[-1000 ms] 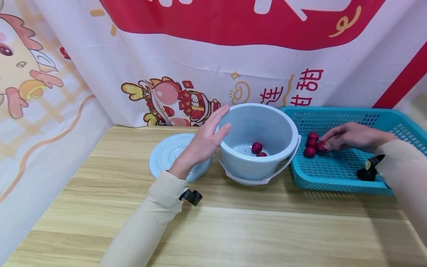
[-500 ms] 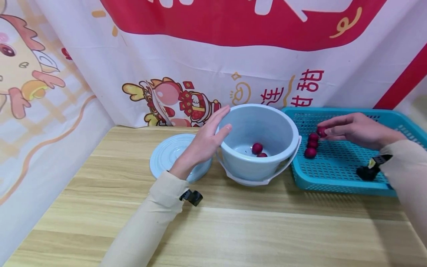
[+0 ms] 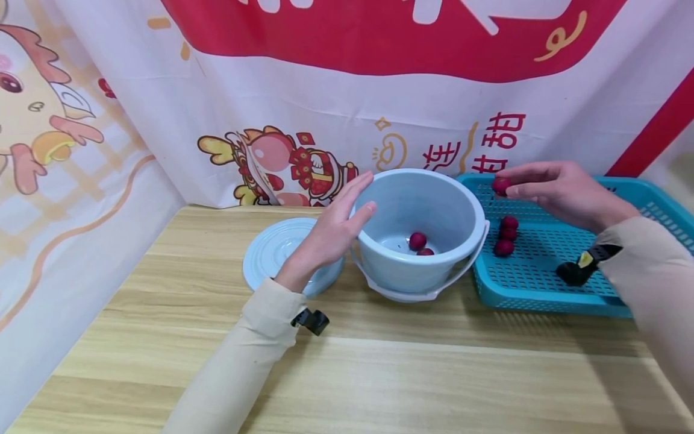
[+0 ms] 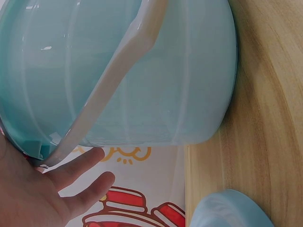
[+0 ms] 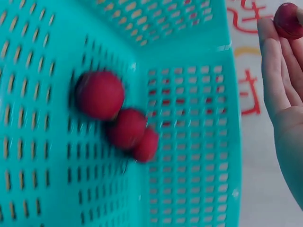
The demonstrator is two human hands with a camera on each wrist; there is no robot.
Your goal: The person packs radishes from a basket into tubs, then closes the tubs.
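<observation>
A light-blue, round plastic bucket with ribbed sides (image 3: 409,274) stands upright on a pale wood-grain tabletop (image 3: 379,386), its mouth uncovered. Inside, on its floor, lie two small dark-red round fruits (image 3: 417,241), the nearer one partly hidden by the front rim. The bucket's whitish carrying handle (image 4: 102,94) hangs down around the front of its body.

Just right of it sits a turquoise, rectangular, perforated plastic basket (image 3: 558,303). Three more dark-red balls of fruit (image 3: 508,234) rest in it, lined up close together near its left wall (the right wrist view blurs them somewhat).

The right hand (image 3: 564,191) pinches a single glossy dark-red round fruit (image 3: 501,186) between thumb and fingertips, raised over the basket's back left corner and outside the bucket.

The left hand (image 3: 336,226) is spread, fingers extended and thumb apart, resting against the left side of the bucket's rim; it is not curled around anything. Beneath that wrist, a light-blue, disc-shaped plastic lid (image 3: 276,247) lies on the tabletop left of the bucket, partly covered from sight by the hand and its beige sleeve (image 3: 249,343).
</observation>
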